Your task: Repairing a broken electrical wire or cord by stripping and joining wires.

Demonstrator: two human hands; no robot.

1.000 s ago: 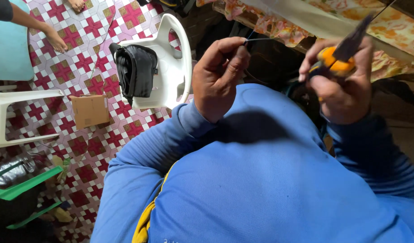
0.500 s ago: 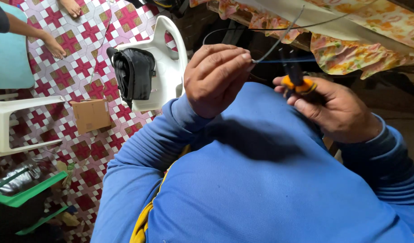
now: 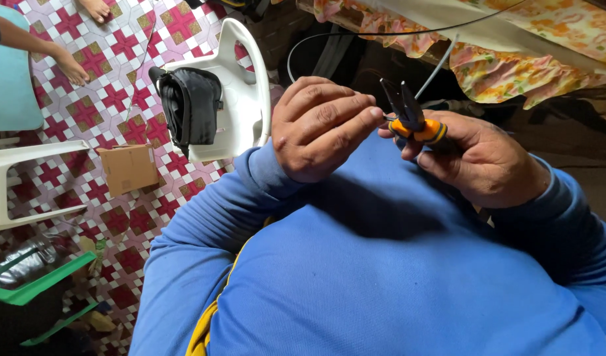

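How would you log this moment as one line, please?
left hand: pinching thin wire | right hand: gripping orange-handled pliers | pliers tip at left fingertips

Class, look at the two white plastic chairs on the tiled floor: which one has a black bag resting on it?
The white chair close beside the left hand, carrying the black bag. The other white chair, at the picture's left edge, carries nothing visible.

right hand (image 3: 477, 158) gripping orange-handled pliers (image 3: 411, 118), left hand (image 3: 319, 128) touching tip

Orange-and-black pliers (image 3: 415, 125), blue sleeves (image 3: 204, 250), white chair (image 3: 247, 92) with a black bag (image 3: 191, 109), red-and-white patterned floor tiles (image 3: 85, 86), floral orange cloth (image 3: 514, 59).
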